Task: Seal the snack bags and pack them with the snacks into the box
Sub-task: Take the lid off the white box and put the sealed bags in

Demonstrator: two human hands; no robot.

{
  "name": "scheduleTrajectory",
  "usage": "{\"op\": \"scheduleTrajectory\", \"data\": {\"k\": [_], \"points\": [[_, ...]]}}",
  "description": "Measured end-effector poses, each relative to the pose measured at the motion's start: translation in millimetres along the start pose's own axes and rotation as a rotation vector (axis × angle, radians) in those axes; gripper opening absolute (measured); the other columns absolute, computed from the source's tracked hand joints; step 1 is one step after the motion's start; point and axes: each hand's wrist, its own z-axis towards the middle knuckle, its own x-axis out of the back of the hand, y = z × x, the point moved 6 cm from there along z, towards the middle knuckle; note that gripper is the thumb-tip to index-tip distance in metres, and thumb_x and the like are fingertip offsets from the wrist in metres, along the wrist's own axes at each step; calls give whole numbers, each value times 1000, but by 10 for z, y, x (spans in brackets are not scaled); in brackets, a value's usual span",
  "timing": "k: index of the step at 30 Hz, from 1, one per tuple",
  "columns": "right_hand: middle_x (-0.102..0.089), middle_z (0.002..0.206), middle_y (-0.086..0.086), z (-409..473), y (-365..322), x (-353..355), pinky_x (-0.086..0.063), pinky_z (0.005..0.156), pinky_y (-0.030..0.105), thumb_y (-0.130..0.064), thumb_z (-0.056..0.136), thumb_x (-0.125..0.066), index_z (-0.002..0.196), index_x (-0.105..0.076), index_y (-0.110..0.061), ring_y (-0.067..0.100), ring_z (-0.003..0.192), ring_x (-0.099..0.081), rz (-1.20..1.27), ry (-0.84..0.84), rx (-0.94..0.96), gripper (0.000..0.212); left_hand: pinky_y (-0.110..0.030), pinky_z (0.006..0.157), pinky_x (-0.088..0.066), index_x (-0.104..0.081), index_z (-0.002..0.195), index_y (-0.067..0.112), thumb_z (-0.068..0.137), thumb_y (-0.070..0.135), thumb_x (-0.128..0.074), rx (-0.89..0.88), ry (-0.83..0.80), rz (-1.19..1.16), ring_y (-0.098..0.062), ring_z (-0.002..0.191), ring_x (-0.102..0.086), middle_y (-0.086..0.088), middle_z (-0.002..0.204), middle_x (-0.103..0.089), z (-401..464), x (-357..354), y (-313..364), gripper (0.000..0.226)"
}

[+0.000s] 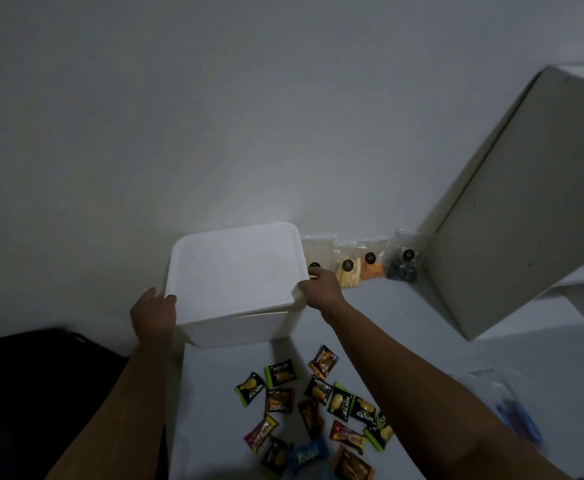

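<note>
**Box still closed, nothing packed yet**

Both hands are at the lid (233,268) of the white box (238,325). The left hand (153,311) holds the lid's left edge, with the thumb on top. The right hand (320,285) grips the right corner of it. The lid sits a little tilted, and a thin gap shows at the front, so I judge the step is opening the box.

The snack bags (359,261) stand in a row at the wall, just beside the box on its right. Whether they are sealed, I cannot tell. The wrapped snacks (318,407) lie scattered on the table (422,323) in front of the box. So the sealing and the packing both seem left to do.
</note>
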Motion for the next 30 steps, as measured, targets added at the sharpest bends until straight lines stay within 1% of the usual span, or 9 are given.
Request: {"op": "scheduleTrajectory", "data": {"k": [3, 8, 11, 16, 19, 21, 25, 27, 30], "points": [[-63, 122, 16, -17, 3, 5, -62, 81, 48, 5, 93, -52, 136, -60, -7, 37, 109, -62, 122, -50, -73, 46, -16, 82, -48, -56, 139, -1, 90, 7, -67, 10, 34, -46, -26, 111, -61, -19, 138, -61, -25, -15, -27, 52], [-60, 131, 18, -12, -5, 4, -64, 71, 45, 5, 95, -52, 139, -56, -10, 41, 112, -63, 160, -83, -114, 47, -33, 85, -48, -67, 127, 2, 87, 7, -70, 87, -5, -174, -23, 97, -61, -14, 117, -68, 3, -17, -99, 40], [-57, 135, 18, -1, 24, 4, -64, 75, 52, 6, 95, -50, 140, -55, -11, 42, 115, -61, 154, -70, -124, 48, -40, 81, -51, -68, 121, 7, 87, 6, -69, 155, -25, -286, -26, 94, -63, -11, 109, -68, 26, -29, -166, 35], [-51, 139, 17, -9, 134, 15, -62, 80, 60, 9, 96, -47, 143, -49, -12, 47, 121, -56, 154, -64, -160, 52, -37, 66, -45, -64, 101, 22, 94, 5, -62, 188, -138, -416, -20, 75, -59, -2, 95, -63, 28, -78, -88, 18], [-52, 138, 17, -46, 174, -2, -63, 79, 58, 10, 94, -49, 143, -51, -12, 46, 120, -57, 161, -51, -166, 53, -46, 79, -50, -61, 116, 18, 95, 3, -60, 235, -187, -457, -26, 87, -62, -7, 105, -63, 24, -82, -67, 26], [-55, 136, 18, -81, 170, -22, -64, 76, 56, 9, 93, -51, 142, -52, -11, 44, 117, -59, 176, -54, -160, 53, -46, 89, -50, -59, 126, 14, 93, 1, -62, 267, -204, -424, -30, 93, -61, -10, 106, -62, 62, -84, -113, 36], [-56, 128, 14, -137, 163, -70, -65, 57, 43, 6, 95, -51, 144, -51, -10, 42, 108, -62, 175, -67, -152, 52, -42, 89, -53, -68, 116, 5, 85, 6, -72, 327, -222, -325, -30, 99, -65, -15, 115, -65, 71, -122, -203, 31], [-56, 129, 15, -129, 179, -80, -65, 61, 47, 4, 97, -51, 144, -52, -10, 43, 110, -63, 153, -60, -140, 49, -44, 92, -53, -68, 119, -1, 83, 6, -75, 406, -212, -385, -31, 99, -66, -15, 118, -66, 116, -125, -289, 37], [-56, 123, 15, -126, 167, -84, -64, 67, 53, 5, 97, -52, 138, -55, -7, 45, 110, -63, 131, -54, -138, 43, -50, 92, -54, -67, 124, 0, 78, 10, -76, 490, -238, -515, -35, 117, -64, -16, 127, -68, 234, -110, -396, 48]]}}
